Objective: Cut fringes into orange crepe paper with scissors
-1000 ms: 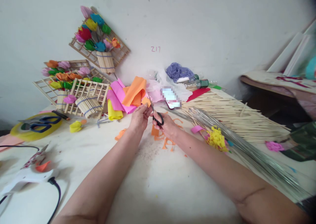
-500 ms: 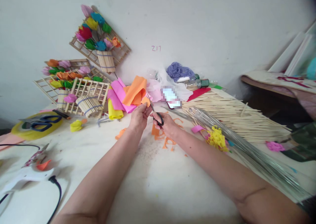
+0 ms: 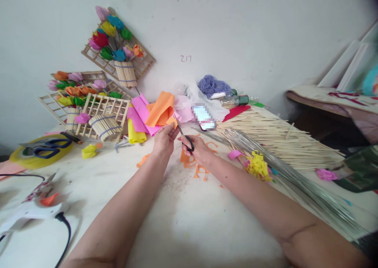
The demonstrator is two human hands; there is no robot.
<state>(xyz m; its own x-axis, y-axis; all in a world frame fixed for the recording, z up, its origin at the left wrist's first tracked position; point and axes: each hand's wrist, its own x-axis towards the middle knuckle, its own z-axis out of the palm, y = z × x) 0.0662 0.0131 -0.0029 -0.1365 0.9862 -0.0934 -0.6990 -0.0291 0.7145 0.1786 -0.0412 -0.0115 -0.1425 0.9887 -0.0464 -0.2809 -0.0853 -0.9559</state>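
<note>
Reddish "217" is marked on wall, phone screen too blurred to read, L hand pinching small orange paper pc in fingertips, R hand w/ fingers closed round blk-handled scissors, blades at pc's edge, just in front of bigger orange sheet.

From afar, I had my left arm and right arm stretched forward, bare and converging. My left hand pinched, its wrist slightly bent; my right hand curled in a grip just beside it, a crease showing at that elbow.
</note>
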